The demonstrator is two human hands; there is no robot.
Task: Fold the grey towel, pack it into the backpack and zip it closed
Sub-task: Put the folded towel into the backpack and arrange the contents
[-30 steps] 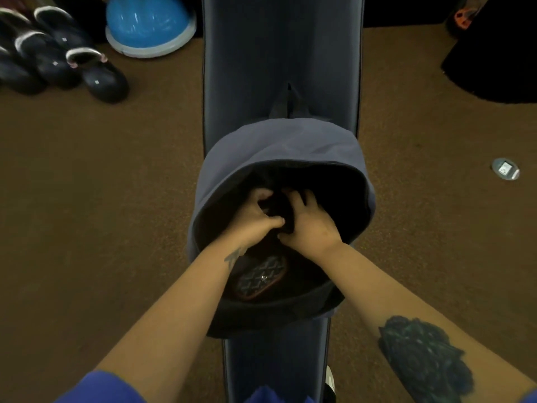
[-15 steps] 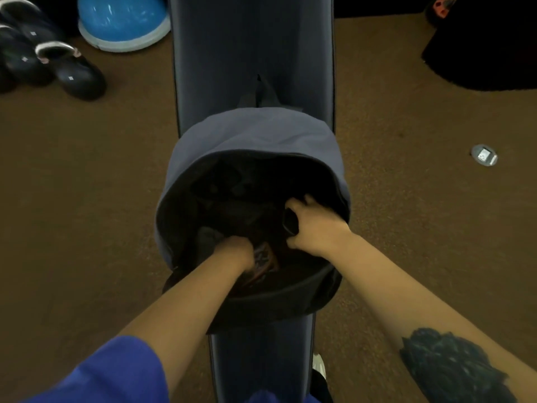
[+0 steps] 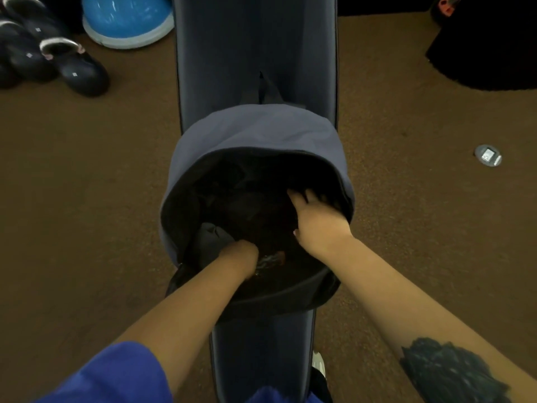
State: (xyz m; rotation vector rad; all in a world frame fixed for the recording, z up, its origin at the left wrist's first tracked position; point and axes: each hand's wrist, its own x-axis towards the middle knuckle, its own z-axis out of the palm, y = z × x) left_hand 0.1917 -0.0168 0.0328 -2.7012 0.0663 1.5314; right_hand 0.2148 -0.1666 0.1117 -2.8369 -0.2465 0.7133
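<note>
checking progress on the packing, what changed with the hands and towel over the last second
The left hand has parted from the right and pushed down deep at the near left of the backpack, beside the grey towel. The right hand has slid to the right inner wall. The backpack remains unzipped on the bench.

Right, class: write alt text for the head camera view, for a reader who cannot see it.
Both hands reach into an open grey backpack lying on a dark bench; the left hand pushes a grey towel down inside, the right hand is at the opening's edge.
</note>
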